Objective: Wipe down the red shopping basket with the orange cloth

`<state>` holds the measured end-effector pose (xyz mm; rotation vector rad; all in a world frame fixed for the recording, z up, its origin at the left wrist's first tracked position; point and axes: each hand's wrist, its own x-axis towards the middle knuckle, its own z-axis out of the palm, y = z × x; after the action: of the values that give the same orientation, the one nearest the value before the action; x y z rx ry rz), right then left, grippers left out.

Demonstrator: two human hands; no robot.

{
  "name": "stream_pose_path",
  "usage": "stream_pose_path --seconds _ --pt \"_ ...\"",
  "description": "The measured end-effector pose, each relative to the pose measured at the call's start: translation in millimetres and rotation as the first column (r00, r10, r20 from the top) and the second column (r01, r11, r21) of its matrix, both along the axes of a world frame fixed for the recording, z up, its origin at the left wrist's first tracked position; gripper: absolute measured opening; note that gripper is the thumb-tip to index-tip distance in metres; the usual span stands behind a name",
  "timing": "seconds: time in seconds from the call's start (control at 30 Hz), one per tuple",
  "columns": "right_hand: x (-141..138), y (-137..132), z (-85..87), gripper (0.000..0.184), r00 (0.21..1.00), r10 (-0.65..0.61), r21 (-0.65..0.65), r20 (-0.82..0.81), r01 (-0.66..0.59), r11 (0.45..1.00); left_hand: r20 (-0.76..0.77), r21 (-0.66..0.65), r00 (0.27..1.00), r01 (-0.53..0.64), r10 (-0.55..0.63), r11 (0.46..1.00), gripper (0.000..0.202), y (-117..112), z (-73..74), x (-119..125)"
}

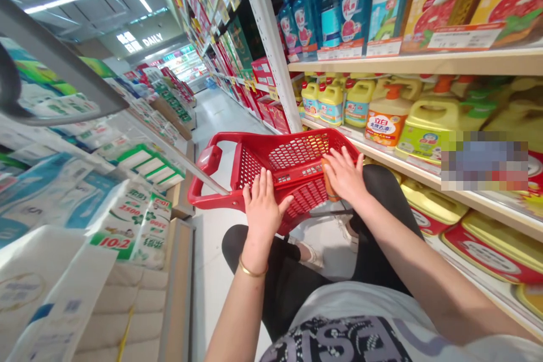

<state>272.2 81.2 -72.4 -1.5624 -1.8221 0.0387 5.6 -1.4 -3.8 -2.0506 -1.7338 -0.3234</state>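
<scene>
A red plastic shopping basket (pixel 297 150) with perforated sides stands on the floor in front of my bent knees. Over its near left rim, my left hand (pixel 263 206) lies open, fingers stretched and thumb out to the side. My right hand (pixel 344 174) is over the basket's right end, its fingers straight and spread. Partly hidden beneath that hand is an orange-brown item (pixel 330 182) inside the basket; its kind cannot be made out. The basket's thick red handle (pixel 208 159) projects at the left, with a thin grey rod (pixel 207 180) crossing near it.
Shelves on the right carry yellow detergent jugs (pixel 428 124) and blue pump bottles (pixel 352 5). Stacked tissue packs (pixel 136 220) line the left side. Between them an aisle floor (pixel 220 107) runs back toward a lit display. A grey bar (pixel 63 62) hangs close at upper left.
</scene>
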Motion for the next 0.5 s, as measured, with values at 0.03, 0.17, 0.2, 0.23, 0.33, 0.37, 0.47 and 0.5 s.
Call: stream_pose_path --seconds 0.03,0.17,0.2,0.23,0.33,0.37,0.47,0.5 --pt "8 2 -0.9 0.053 0.999 -0.035 -0.012 -0.011 0.034 0.999 0.006 0.001 1.000 -0.004 0.004 1.000 0.090 0 -0.1 0" --pt "-15 -6 -1.4 0.058 0.998 -0.066 -0.010 -0.019 0.065 0.998 0.018 -0.009 1.000 -0.010 0.010 1.000 0.090 1 0.1 2" --pt "-32 -11 -0.8 0.058 1.000 -0.021 0.007 -0.002 0.021 1.000 0.016 -0.010 1.000 -0.009 0.009 1.000 0.091 1 0.0 2" --pt "-50 -17 0.0 0.058 0.999 0.043 0.026 0.022 -0.044 0.999 0.012 -0.009 1.000 -0.009 0.009 1.000 0.091 1 -0.2 2" --pt "-95 -30 4.5 0.057 0.973 0.215 0.074 0.081 -0.221 0.973 -0.003 0.000 1.000 -0.004 0.004 1.000 0.091 2 -0.8 0" --pt "-103 -31 6.2 0.057 0.964 0.247 0.083 0.093 -0.255 0.963 -0.008 0.002 1.000 -0.002 0.002 1.000 0.091 2 -1.0 -1" --pt "-90 -22 8.1 0.054 0.952 0.281 0.088 0.122 -0.293 0.952 -0.020 -0.002 1.000 0.008 -0.008 1.000 0.091 2 -1.2 -3" --pt "-75 -17 6.9 0.053 0.955 0.270 0.082 0.126 -0.281 0.956 -0.021 -0.004 1.000 0.010 -0.010 1.000 0.091 2 -1.4 -3"
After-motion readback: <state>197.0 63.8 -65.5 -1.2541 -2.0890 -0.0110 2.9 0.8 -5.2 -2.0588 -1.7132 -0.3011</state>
